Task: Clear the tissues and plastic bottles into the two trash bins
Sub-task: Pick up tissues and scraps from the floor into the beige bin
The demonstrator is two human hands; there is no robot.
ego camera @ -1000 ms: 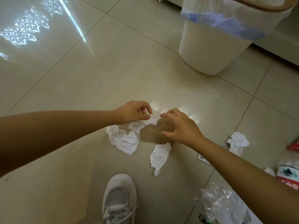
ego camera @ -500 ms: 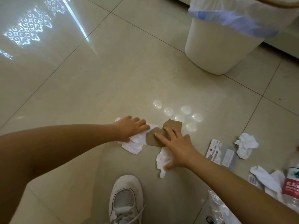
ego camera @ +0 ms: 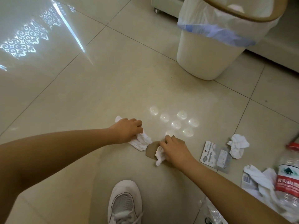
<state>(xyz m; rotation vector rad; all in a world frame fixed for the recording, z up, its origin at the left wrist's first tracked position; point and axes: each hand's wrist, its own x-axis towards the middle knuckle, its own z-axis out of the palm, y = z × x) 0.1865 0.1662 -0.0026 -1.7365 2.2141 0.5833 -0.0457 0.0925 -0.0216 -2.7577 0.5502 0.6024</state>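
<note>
On the tiled floor, my left hand [ego camera: 127,131] grips a crumpled white tissue [ego camera: 141,142], which sticks out on both sides of the fist. My right hand [ego camera: 174,151] has its fingers curled round another white tissue [ego camera: 159,156] and presses on a torn piece of brown cardboard [ego camera: 151,151] beneath it. A further crumpled tissue [ego camera: 237,145] lies to the right. More tissues [ego camera: 260,180] lie beside a clear plastic bottle [ego camera: 288,178] with a red label at the right edge. A cream trash bin [ego camera: 208,59] with a white and blue liner stands at the upper right.
A grey hook package [ego camera: 216,156] lies flat between my right hand and the tissues. Clear plastic wrap [ego camera: 213,214] sits at the bottom right. My white shoe [ego camera: 124,202] is at the bottom centre. A white furniture base [ego camera: 163,7] runs behind the bin.
Both hands went from lying flat on the tissues and cardboard to curled fingers gathering a tissue each. The view has shifted left, showing more of the bin and the bottle.
</note>
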